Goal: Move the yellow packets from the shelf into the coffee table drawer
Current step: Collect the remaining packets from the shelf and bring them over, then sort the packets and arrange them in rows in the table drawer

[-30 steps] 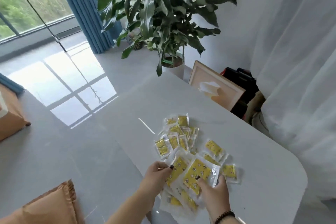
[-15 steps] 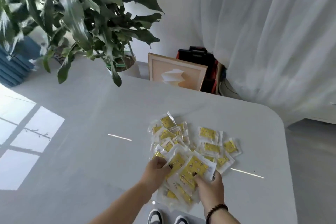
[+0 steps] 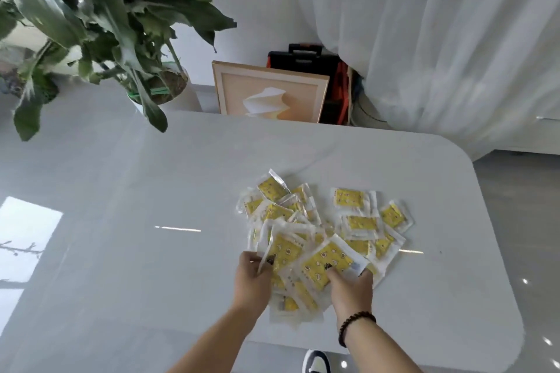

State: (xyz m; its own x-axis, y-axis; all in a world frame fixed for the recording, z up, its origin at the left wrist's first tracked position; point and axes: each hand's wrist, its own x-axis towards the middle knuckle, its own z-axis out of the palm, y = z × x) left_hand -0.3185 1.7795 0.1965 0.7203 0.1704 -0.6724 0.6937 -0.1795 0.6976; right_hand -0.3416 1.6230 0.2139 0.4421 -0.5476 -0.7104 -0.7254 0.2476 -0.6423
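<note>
Several yellow packets in clear wrappers lie heaped on a glossy white table (image 3: pixel 151 251); the loose heap (image 3: pixel 354 209) spreads toward the right. Over the table's near edge both hands hold a stack of larger yellow packets (image 3: pixel 321 260). My left hand (image 3: pixel 253 278) grips the stack's left side, thumb on top. My right hand (image 3: pixel 351 289), a dark bead bracelet at its wrist, grips the right side with the thumb pressed on the top packet. No drawer or shelf is in view.
A big potted plant (image 3: pixel 100 24) stands at the table's far left corner. A framed picture (image 3: pixel 269 94) and a black case (image 3: pixel 306 57) lean behind the far edge. White curtains (image 3: pixel 439 39) hang at the right. A shoe (image 3: pixel 315 362) shows below the near edge.
The view has swung rightward, from the window side to the curtain. Both hands keep their hold on the stack, now closer to the table's near edge.
</note>
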